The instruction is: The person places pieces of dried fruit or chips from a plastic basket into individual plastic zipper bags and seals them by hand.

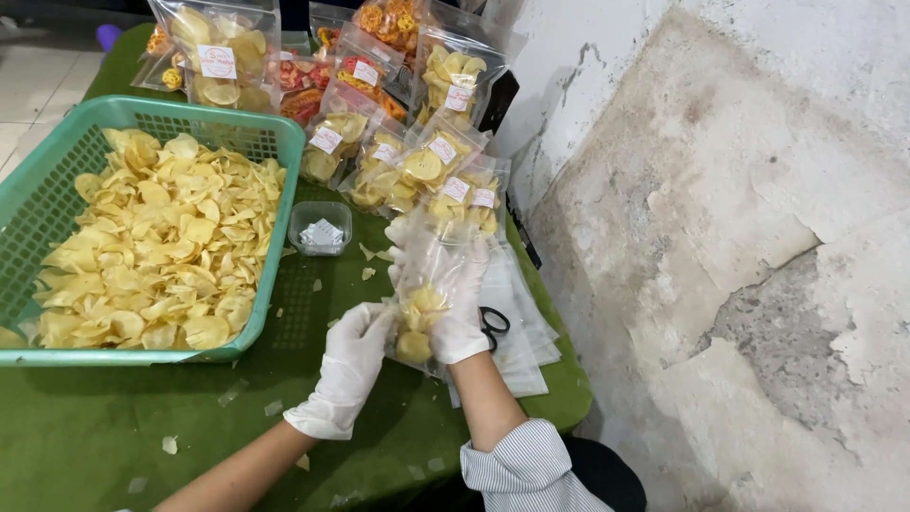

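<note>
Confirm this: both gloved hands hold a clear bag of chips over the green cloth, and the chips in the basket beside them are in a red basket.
One thing is wrong: the basket is green, not red, as the head view shows. The rest holds: the left hand and right hand, both gloved, hold the clear bag of chips over the green cloth.

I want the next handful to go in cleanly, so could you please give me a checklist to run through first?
1. Right hand grips the clear bag upright: ok.
2. Left hand at the bag's lower side, steadying it: ok.
3. Bag mouth open: cannot tell.
4. Room left above the chips in the bag: ok.
5. Green basket of chips beside the left hand: ok.
6. Table free of crumbs: not ok, bits lie scattered.
</note>
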